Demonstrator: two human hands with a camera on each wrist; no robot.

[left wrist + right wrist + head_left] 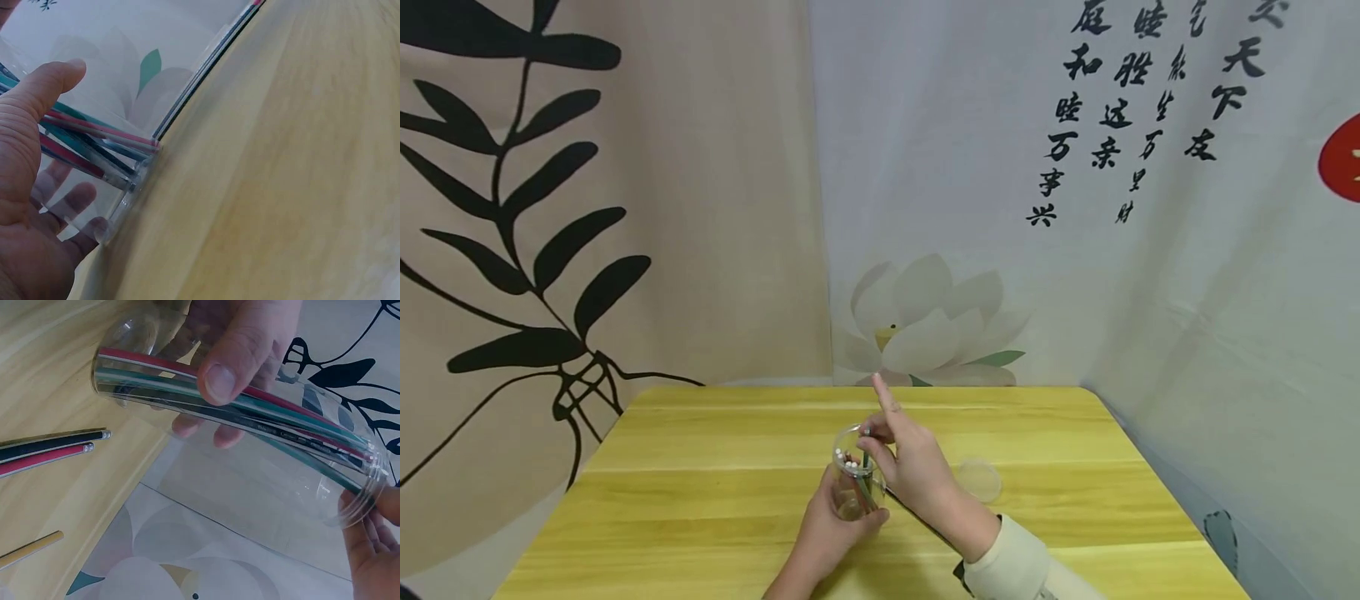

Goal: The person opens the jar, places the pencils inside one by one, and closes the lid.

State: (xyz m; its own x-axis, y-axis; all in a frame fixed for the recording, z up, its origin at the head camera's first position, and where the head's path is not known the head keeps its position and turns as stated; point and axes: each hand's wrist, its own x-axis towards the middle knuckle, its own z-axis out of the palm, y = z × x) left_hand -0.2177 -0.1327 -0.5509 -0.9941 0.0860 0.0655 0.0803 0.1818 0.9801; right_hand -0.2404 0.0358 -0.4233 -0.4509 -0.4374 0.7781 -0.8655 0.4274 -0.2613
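Observation:
My left hand (831,525) grips a clear cylindrical jar (850,507) near its lower part, its thumb on one side and fingers round the other. Several pencils (187,389) in red, green and black stand inside, slanting together; white-tipped ends show near the mouth in the head view. At the jar's rim, my right hand (917,467) pinches a dark green pencil (866,458) between thumb and finger. One right finger points up and away. In the right wrist view, that hand's fingertips (356,534) are at the rim, partly cut off.
Black and red pencils (50,447) lie on the wooden table (715,475), beside a yellow pencil (31,549). A round clear lid (979,481) lies right of my right hand. A printed curtain (737,192) hangs behind the table's far edge.

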